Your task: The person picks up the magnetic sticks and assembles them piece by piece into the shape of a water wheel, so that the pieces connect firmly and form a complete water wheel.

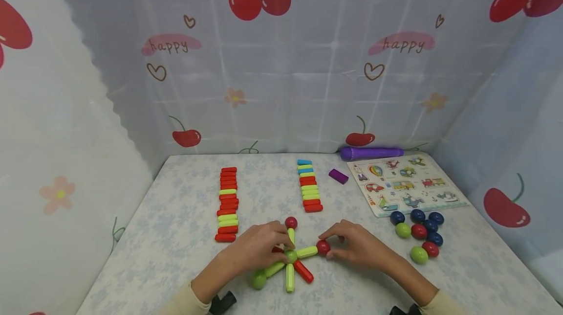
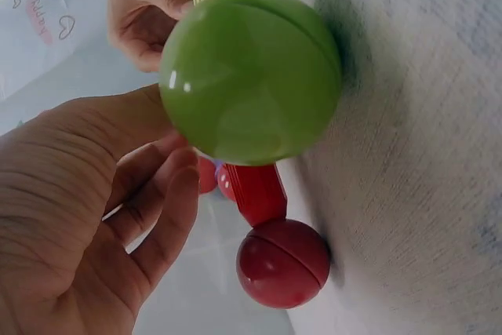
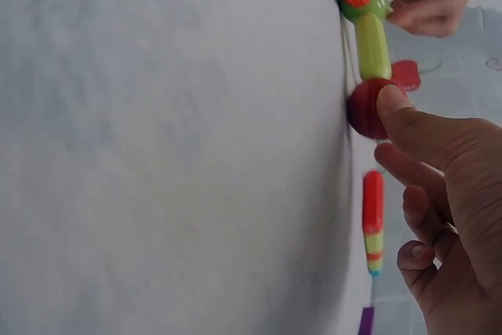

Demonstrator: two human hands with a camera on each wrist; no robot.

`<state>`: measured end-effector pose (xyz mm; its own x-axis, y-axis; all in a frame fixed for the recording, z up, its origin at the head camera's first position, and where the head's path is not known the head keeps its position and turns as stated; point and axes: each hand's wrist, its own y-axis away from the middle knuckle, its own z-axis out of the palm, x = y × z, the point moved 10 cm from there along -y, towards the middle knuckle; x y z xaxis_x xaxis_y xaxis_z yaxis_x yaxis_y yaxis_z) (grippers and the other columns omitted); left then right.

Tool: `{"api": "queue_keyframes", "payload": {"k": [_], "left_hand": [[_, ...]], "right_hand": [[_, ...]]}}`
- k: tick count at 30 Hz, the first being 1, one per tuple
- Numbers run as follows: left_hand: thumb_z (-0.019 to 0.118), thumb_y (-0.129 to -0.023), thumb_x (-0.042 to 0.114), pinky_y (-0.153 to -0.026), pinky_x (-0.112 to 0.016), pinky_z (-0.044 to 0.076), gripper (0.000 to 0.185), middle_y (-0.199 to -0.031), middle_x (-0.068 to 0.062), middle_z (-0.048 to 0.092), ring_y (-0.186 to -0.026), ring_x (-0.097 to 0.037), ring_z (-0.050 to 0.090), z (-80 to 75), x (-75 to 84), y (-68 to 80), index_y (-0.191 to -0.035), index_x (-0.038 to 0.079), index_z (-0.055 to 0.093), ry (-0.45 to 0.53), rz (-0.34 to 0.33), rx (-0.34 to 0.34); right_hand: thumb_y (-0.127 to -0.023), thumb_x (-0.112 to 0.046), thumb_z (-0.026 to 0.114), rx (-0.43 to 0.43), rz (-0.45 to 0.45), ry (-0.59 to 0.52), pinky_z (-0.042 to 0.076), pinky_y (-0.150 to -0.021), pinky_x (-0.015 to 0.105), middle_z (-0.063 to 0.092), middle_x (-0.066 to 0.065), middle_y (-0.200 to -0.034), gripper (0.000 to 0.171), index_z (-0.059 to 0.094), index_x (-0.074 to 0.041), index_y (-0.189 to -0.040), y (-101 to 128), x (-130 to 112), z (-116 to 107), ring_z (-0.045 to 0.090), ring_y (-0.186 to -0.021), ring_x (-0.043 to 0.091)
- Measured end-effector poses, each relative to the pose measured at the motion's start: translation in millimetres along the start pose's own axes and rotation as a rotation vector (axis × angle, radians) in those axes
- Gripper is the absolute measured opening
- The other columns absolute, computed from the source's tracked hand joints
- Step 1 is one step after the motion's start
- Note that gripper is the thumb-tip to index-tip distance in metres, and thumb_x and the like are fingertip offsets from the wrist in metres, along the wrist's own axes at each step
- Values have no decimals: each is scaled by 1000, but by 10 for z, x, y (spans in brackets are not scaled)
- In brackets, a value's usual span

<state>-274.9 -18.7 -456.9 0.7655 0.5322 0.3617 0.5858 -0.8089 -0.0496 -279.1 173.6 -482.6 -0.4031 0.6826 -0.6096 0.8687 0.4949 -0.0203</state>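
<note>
A star of magnetic sticks lies near the table's front edge, joined at a green centre ball (image 1: 290, 256). My left hand (image 1: 281, 242) curls its fingertips onto that centre ball. My right hand (image 1: 331, 244) pinches a red ball (image 1: 323, 247) at the end of a green stick (image 1: 306, 252). Another red ball (image 1: 291, 222) caps the far arm, and a green ball (image 1: 258, 280) the near-left arm. The left wrist view shows that green ball (image 2: 251, 76) close up, with a red stick (image 2: 257, 190) and a red ball (image 2: 284, 263) behind. In the right wrist view my thumb touches the red ball (image 3: 365, 107).
Two rows of red, green and blue sticks (image 1: 227, 205) (image 1: 309, 185) lie mid-table. A purple block (image 1: 338, 176), a purple cylinder (image 1: 371, 152) and a picture puzzle board (image 1: 404, 184) are at the back right. Several loose balls (image 1: 418, 236) sit right of my right hand. Cherry-print cloth walls surround the table.
</note>
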Motion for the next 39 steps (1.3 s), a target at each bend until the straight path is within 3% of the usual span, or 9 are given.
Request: {"api": "queue_keyframes", "payload": {"k": [7,11,15,19,24,27,33,39], "left_hand": [[87,-93,28,-73,-12,49,22,-102,14,66,-88,2,54,4,32,17,-115,27,86,11,37,-10],[88,-92,28,-74,-13,49,23,-102,13,66,-88,2,54,-16,46,21,-115,26,86,1,35,-7],[88,-92,28,-75,-14,49,22,-103,13,67,-89,3,55,-28,51,23,-114,26,86,-4,39,-2],[89,-92,31,-74,-13,49,21,-102,13,68,-87,4,55,-20,55,11,-111,24,86,-13,48,4],[89,-91,35,-69,-12,47,21,-96,15,68,-82,5,53,10,55,-18,-108,23,86,-32,46,18],[90,-90,38,-68,-12,47,21,-94,17,66,-81,4,52,21,43,-26,-106,25,86,-55,26,30],[91,-88,41,-70,-12,48,20,-94,18,67,-83,4,55,29,25,-30,-100,27,85,-58,-14,45],[92,-87,40,-69,-12,49,20,-91,18,66,-79,3,53,8,11,-29,-99,26,85,-47,-41,51]], "right_hand": [[-93,-20,87,191,102,241,49,-68,28,75,-4,-113,29,81,-21,-120,320,305,-636,56,-85,9],[-90,-20,89,299,182,359,56,-76,44,76,6,-115,30,82,-16,-118,612,530,-1007,65,-91,22],[-88,-25,90,316,268,399,56,-76,55,73,21,-122,36,81,-12,-120,851,750,-1190,66,-99,35],[-88,-31,90,281,330,416,56,-79,59,73,23,-122,39,81,-11,-120,962,919,-1209,64,-108,41],[-90,-26,88,241,325,376,45,-68,41,68,-1,-93,31,83,-12,-117,970,996,-1136,55,-89,23],[-91,-23,87,226,339,355,41,-65,37,62,-6,-86,29,83,-12,-117,961,1012,-1108,51,-84,18],[-90,-21,88,201,351,346,45,-63,32,72,1,-102,34,82,-10,-121,899,896,-1032,54,-80,14],[-92,-21,86,183,192,264,52,-72,28,74,-2,-117,30,81,-17,-122,661,456,-770,58,-91,11]]}}
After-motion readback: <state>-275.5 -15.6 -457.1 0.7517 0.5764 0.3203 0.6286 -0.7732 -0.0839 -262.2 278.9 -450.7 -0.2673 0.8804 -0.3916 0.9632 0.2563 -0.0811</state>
